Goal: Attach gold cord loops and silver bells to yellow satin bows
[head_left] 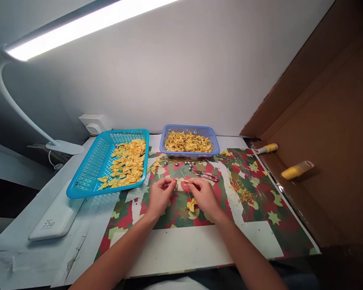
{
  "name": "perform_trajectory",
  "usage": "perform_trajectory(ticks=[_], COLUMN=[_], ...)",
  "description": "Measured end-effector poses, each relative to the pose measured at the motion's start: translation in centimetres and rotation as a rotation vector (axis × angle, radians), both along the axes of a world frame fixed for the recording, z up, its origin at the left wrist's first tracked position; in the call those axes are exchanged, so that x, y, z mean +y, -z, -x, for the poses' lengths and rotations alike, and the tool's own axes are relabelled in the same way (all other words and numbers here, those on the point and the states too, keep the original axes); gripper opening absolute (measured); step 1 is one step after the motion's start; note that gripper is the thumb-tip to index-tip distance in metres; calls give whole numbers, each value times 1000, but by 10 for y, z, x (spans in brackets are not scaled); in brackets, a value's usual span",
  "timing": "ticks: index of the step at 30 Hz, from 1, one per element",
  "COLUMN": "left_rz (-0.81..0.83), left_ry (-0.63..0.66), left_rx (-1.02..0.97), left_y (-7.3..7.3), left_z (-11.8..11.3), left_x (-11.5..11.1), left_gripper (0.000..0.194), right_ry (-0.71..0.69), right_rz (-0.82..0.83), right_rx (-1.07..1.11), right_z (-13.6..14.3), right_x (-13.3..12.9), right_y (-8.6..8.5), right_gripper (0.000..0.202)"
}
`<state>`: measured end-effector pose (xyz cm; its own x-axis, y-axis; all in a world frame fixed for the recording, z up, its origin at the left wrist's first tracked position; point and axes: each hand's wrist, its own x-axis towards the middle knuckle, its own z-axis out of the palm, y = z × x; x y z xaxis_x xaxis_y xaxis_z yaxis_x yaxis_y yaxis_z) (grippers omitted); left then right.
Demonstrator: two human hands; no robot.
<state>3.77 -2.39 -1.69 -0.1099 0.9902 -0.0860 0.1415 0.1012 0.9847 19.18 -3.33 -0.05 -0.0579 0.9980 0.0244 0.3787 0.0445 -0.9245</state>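
While my right hand (204,196) pinches a gold strand (186,181), one glossy yellow ribbon bow (191,204) sits just below it; my left hand (161,196) is pinched closed, contents indeterminable. White power bank (60,213) reads "35W".

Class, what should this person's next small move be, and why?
I'd probably bring the left hand slightly closer to the right hand: their pinched fingertips stand apart over the patterned sheet, and a thin strand seems to run from the right hand towards the yellow bow below it in the picture.
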Motion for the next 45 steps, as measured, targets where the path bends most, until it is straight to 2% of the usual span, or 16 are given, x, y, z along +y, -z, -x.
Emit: perform_trajectory(ticks=[2,5,14,22,29,33,38,41,45], left_rz=[37,84,144,123,98,10,-165,-228,-248], left_ry=[-29,-58,-112,-127,-86,-48,97,123,139], left_rx=[-86,-198,-381,-430,-427,-328,8,140,220], left_y=[3,4,2,7,7,6,2,-2,-5], left_z=[0,-3,-10,-11,-13,-11,-4,-1,0], left_x=[-1,-4,-13,-16,-19,-21,-20,-20,-20], left_gripper=[31,36,41,36,35,27,13,12,12], right_ry=[28,49,205,283,345,338,340,337,327], right_rz=[42,59,-20,-20,1,-11,-78,-124,-157], right_rx=[204,322,368,409,546,551,437,363,305], right_z=[6,13,25,32,34,30,24,22,19], right_x=[-5,-11,-19,-23,-23,-23,-23,-24,-24], right_y=[10,21,20,24,25,25,24,25,27], right_gripper=[23,20,18,13,17,16,13,12,13])
